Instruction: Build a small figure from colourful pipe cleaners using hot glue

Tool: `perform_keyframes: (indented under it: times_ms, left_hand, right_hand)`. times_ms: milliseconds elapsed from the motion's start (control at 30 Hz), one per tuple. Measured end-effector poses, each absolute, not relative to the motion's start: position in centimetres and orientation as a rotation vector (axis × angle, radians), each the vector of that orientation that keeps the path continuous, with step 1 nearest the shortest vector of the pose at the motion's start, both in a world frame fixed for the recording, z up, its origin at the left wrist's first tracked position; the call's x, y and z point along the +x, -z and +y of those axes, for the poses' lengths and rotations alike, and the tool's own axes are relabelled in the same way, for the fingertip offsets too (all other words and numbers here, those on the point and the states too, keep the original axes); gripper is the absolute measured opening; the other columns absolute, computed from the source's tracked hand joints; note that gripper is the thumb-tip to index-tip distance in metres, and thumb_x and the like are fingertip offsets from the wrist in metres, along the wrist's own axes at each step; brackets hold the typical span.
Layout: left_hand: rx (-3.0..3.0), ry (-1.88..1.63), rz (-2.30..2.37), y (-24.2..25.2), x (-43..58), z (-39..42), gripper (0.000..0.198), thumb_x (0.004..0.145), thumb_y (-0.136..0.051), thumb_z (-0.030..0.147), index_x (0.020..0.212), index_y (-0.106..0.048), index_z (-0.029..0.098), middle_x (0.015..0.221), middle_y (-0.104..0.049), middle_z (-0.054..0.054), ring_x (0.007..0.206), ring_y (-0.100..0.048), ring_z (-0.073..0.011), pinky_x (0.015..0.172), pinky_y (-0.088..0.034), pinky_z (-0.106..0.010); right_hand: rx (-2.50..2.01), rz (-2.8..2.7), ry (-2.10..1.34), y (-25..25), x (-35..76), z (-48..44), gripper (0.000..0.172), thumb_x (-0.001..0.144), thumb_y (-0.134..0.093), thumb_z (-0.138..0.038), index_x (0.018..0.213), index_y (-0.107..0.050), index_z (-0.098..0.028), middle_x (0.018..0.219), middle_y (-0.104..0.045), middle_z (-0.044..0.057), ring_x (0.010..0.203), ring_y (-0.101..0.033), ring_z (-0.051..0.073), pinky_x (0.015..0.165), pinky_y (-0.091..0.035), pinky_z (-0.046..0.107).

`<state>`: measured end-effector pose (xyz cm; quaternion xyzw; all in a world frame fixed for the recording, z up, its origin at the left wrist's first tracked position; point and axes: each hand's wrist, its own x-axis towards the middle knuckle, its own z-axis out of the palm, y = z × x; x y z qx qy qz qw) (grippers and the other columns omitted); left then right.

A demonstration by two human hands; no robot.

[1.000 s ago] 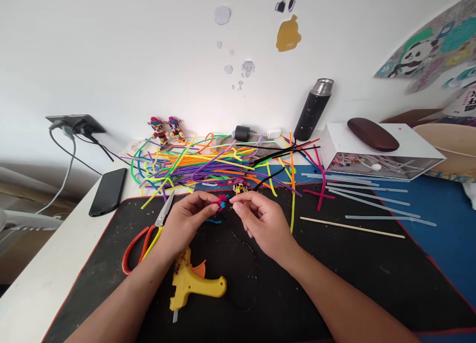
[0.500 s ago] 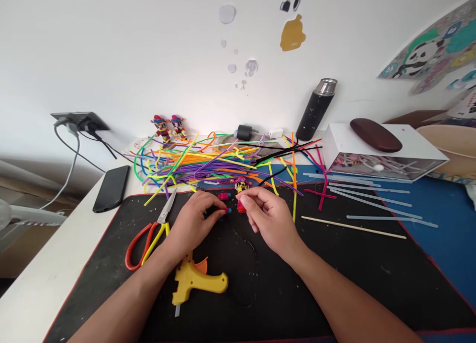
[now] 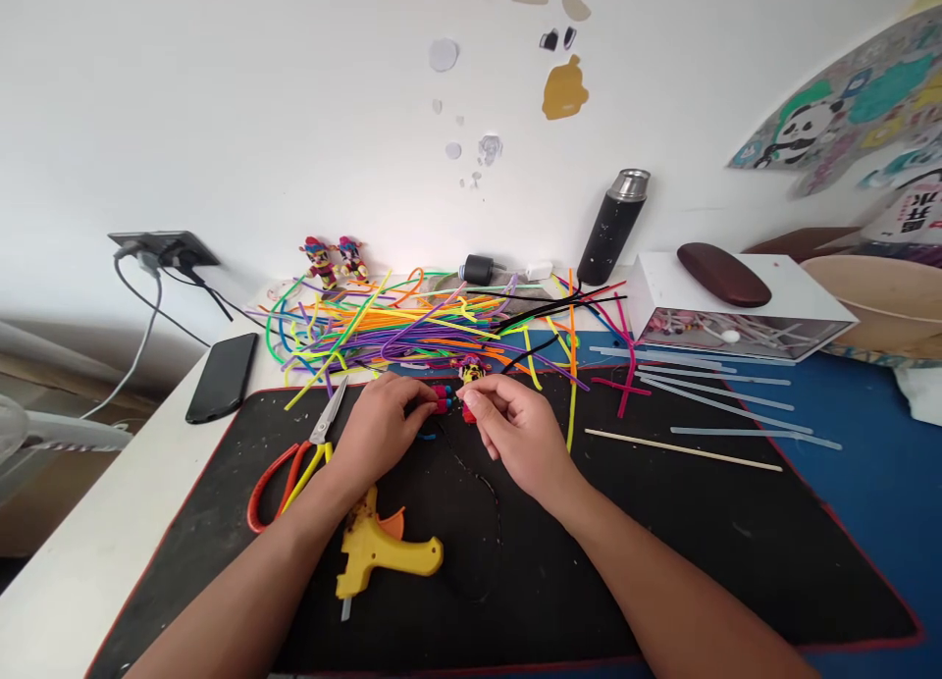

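My left hand (image 3: 383, 427) and my right hand (image 3: 511, 429) meet over the black mat (image 3: 706, 532), fingers pinched. Between them is a small pink and blue pipe-cleaner piece (image 3: 440, 400), held by the left fingertips. The right fingertips pinch a small red bit (image 3: 469, 413) next to it. A thin black wire (image 3: 482, 483) trails from the hands down across the mat. A tiny pipe-cleaner figure (image 3: 471, 370) stands just behind the hands. A big pile of coloured pipe cleaners (image 3: 412, 326) lies behind that.
A yellow glue gun (image 3: 383, 551) lies under my left wrist, red-handled scissors (image 3: 298, 453) to its left. A phone (image 3: 221, 390), clear glue sticks (image 3: 728, 394), a wooden skewer (image 3: 684, 450), a black flask (image 3: 610, 228), a white box (image 3: 743, 306) and two finished figures (image 3: 331, 259) surround the mat.
Both hands have dropped lower toward the mat and closed in on each other. The pink and blue piece stays in the left fingers; the right fingers now pinch a red bit.
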<state>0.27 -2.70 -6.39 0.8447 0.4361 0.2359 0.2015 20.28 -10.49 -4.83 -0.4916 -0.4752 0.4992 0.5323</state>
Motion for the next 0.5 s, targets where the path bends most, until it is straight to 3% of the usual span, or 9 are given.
perform_keyframes:
  times_ms: [333,500]
  left_hand:
    - [2.371,-0.884,1.209,5.0,0.2,-3.4,0.012,0.098,-0.065,0.028,0.101,-0.077,0.023,0.098,-0.077,-0.008,0.096,-0.067,-0.0282,0.089,-0.049,-0.040]
    - [2.211,-1.003,0.946,3.5,0.4,-5.7,0.018,0.094,-0.077,0.034,0.110,-0.078,0.026,0.094,-0.077,-0.006,0.087,-0.070,-0.0242,0.081,-0.053,-0.034]
  right_hand:
    - [-1.157,-1.174,-1.191,5.5,20.1,-10.6,0.030,0.100,-0.065,-0.048,0.100,-0.073,-0.020,0.068,-0.058,-0.002,0.051,-0.050,0.011,0.045,-0.039,0.022]
    - [-1.143,-1.201,-1.275,5.1,19.7,-10.9,0.028,0.099,-0.065,-0.046,0.099,-0.072,-0.019,0.064,-0.056,-0.004,0.049,-0.048,0.010,0.045,-0.038,0.022]
